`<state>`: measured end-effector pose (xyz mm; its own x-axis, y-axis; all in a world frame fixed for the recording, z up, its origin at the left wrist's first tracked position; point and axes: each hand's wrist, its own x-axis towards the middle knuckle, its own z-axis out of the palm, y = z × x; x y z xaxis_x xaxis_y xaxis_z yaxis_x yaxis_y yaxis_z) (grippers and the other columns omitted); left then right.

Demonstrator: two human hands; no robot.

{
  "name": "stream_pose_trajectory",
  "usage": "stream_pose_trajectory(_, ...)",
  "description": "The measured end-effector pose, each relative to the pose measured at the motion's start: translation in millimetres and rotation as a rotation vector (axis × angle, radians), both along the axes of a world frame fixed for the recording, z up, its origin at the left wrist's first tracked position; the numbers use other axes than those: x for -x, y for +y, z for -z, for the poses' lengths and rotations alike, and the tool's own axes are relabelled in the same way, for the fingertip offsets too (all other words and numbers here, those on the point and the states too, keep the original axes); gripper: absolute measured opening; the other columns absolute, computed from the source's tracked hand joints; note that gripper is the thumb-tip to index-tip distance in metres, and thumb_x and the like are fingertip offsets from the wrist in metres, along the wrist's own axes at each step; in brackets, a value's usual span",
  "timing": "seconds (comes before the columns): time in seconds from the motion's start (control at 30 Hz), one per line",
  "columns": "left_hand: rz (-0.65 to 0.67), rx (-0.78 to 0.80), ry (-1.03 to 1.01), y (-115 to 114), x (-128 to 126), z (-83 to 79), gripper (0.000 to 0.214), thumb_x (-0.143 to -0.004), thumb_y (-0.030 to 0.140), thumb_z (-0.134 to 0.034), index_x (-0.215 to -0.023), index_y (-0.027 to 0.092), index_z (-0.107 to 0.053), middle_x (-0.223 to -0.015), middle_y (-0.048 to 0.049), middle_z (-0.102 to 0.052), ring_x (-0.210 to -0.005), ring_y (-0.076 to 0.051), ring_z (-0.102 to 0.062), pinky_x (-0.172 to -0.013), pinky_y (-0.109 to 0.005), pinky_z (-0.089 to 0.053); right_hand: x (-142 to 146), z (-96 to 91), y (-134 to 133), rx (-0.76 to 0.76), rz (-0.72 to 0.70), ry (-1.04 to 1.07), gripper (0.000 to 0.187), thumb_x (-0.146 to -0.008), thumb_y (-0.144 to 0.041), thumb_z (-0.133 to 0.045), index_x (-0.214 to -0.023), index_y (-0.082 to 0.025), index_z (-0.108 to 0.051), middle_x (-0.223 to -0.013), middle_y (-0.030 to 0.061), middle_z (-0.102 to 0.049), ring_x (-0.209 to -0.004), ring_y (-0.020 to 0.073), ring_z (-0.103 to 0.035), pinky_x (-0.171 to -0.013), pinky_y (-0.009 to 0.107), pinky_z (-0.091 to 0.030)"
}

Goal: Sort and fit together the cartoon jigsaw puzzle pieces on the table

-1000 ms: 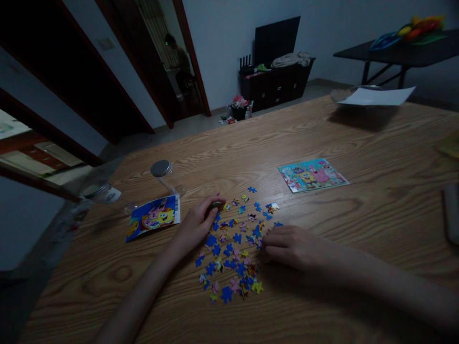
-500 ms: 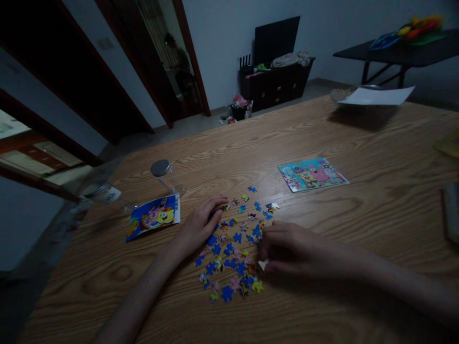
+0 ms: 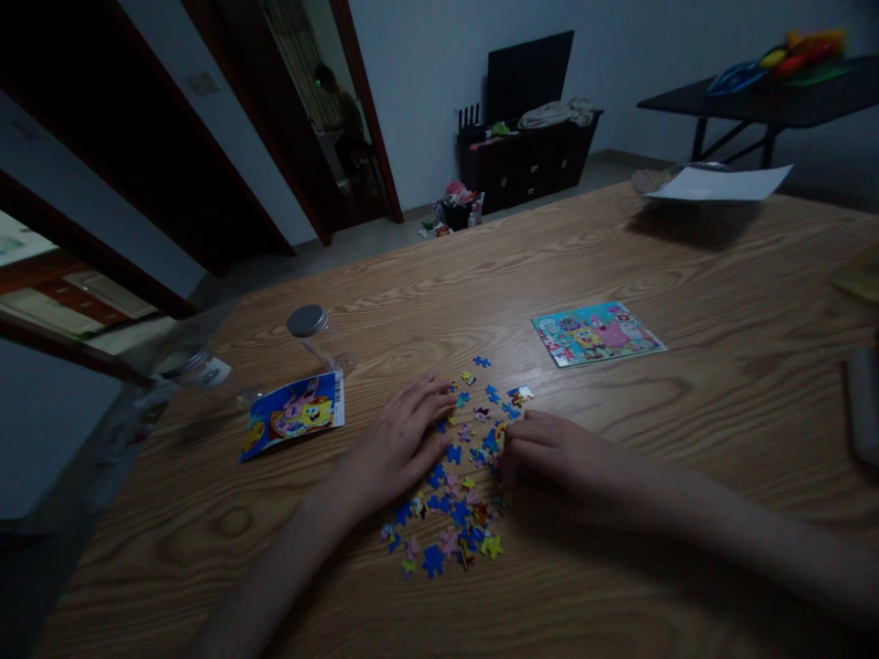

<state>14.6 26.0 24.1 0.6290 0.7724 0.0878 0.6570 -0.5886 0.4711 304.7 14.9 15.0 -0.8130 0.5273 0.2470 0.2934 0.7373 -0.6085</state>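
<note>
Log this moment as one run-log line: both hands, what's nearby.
left hand: open, at puzzle pieces | right hand: fingers at pieces, grip unclear | nearby: jar, printed card

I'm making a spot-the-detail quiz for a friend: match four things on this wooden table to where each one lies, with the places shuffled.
Things:
1. Clear jar with metal lid
2. White paper sheet
3. Right hand
4. Blue SpongeBob puzzle card

Places:
A. Just left of the left hand
B. At the right edge of the loose puzzle pieces
C. Just behind the blue card
D. At the far edge of the wooden table

Pairs: 1-C, 2-D, 3-B, 4-A
</note>
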Motion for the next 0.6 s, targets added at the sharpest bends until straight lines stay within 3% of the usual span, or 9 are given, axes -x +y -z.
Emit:
stream_pose_trajectory(0.1,0.026,0.066,0.089,-13.2,-3.0,-14.3,0.069,-0.094,0.051,-0.074,-0.154,0.027,-0.049,-0.171,-0.0131,-0.036,-0.161,-0.036,-0.025,-0.13,-0.062,-0.022,2.1,2.1,-6.3,-0.174,-0.041,-0.028,0.012,-0.105,-0.013,-0.053,-0.102,-0.017,-0.064,-0.095,0.0073,-0.068,-0.084,0.0205,-0.054,-0.077,0.034,-0.042)
stream_pose_trajectory(0.23,0.031,0.129,0.115,-30.6,-2.8,-26.2,0.105,-0.079,0.064,-0.084,-0.165,0.033,-0.033,-0.176,-0.0127,-0.023,-0.162,-0.039,-0.018,-0.128,-0.066,-0.021,6.5,10.5,-14.3,-0.243,-0.048,-0.062,0.016,-0.109,-0.016,-0.049,-0.105,-0.016,-0.064,-0.097,0.0085,-0.069,-0.084,0.0218,-0.054,-0.079,0.036,-0.042)
stream_pose_trajectory(0.4,0.02,0.24,0.198,-40.0,-9.3,-27.0,0.121,-0.069,0.06,-0.092,-0.167,0.026,-0.03,-0.177,-0.016,-0.011,-0.162,-0.043,-0.011,-0.127,-0.068,-0.022,12.2,21.3,-18.7,-0.31,-0.023,-0.093,0.016,-0.109,-0.021,-0.052,-0.117,-0.017,-0.065,-0.109,0.0098,-0.071,-0.099,0.025,-0.059,-0.092,0.04,-0.045)
stream_pose_trajectory(0.6,0.001,0.318,0.335,-34.9,-10.0,-29.3,0.129,-0.067,0.06,-0.092,-0.169,0.023,-0.023,-0.177,-0.017,-0.005,-0.163,-0.042,-0.007,-0.129,-0.064,-0.019,13.8,7.3,-19.0,-0.3,-0.07,-0.123,0.019,-0.107,-0.022,-0.055,-0.12,-0.018,-0.069,-0.114,0.0097,-0.071,-0.105,0.0255,-0.061,-0.096,0.041,-0.045)
